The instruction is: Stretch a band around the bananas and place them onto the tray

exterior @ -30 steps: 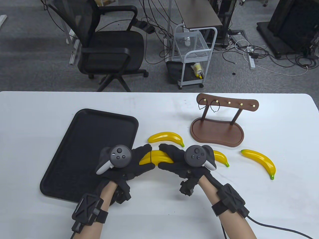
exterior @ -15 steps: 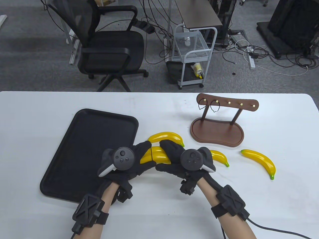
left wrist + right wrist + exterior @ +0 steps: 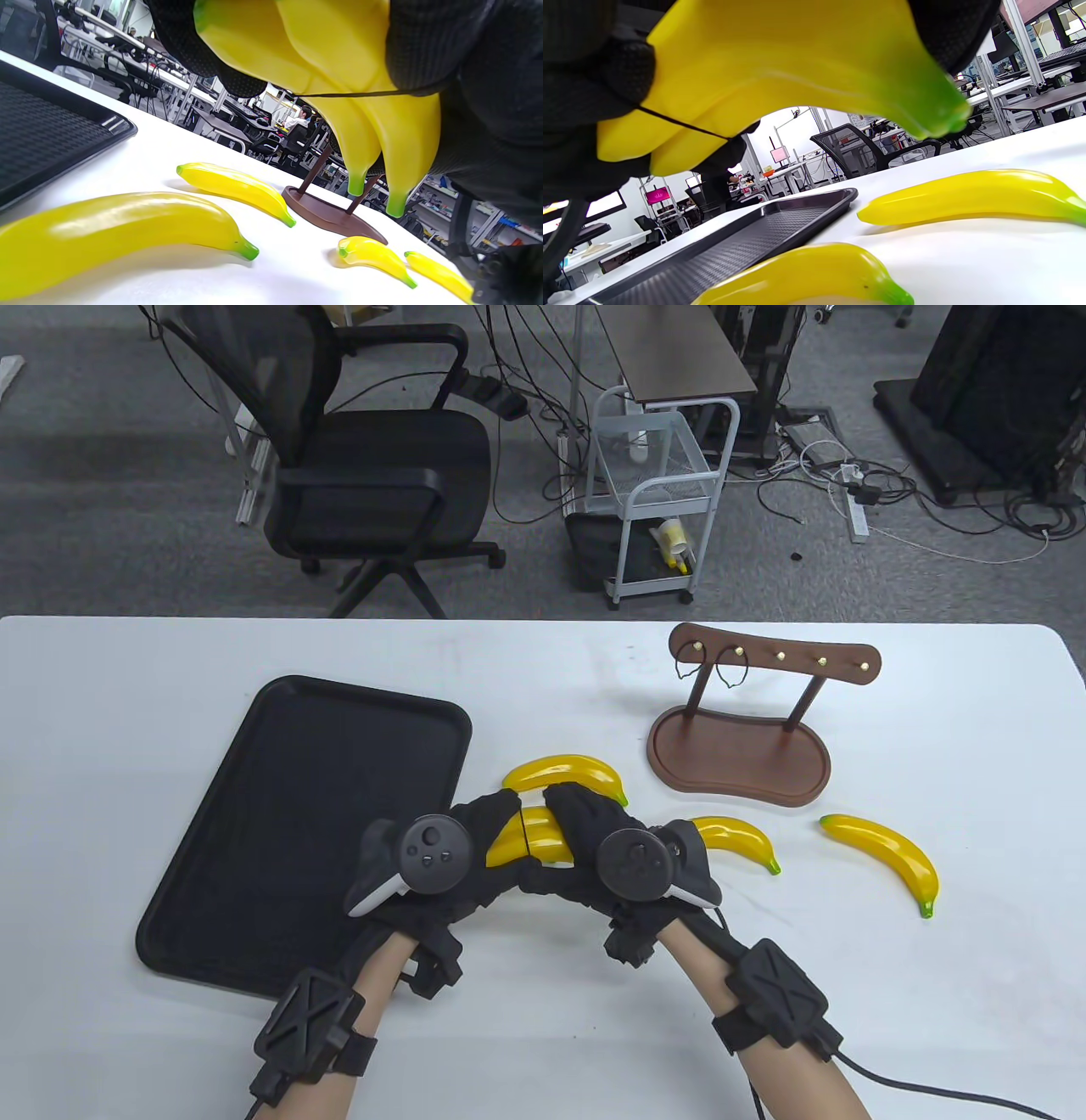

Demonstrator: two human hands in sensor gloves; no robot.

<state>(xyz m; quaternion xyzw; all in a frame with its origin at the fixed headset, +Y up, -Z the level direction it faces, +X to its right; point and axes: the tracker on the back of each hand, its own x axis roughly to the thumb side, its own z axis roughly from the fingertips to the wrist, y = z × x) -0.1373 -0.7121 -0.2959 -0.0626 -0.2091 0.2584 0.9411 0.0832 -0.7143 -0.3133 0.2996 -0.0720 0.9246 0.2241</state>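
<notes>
Black rectangular plastic tray sits left on the white table, its right edge just beside the hands; bare table lies near the tray's far edge. Pair of glossy yellow plastic bananas is held above the table, right of the tray, with a thin black elastic band across them. Left hand fingers curl round their left end; right hand fingers curl over the right part. Loose yellow bananas lie right; brown wooden hook stand far right.
</notes>
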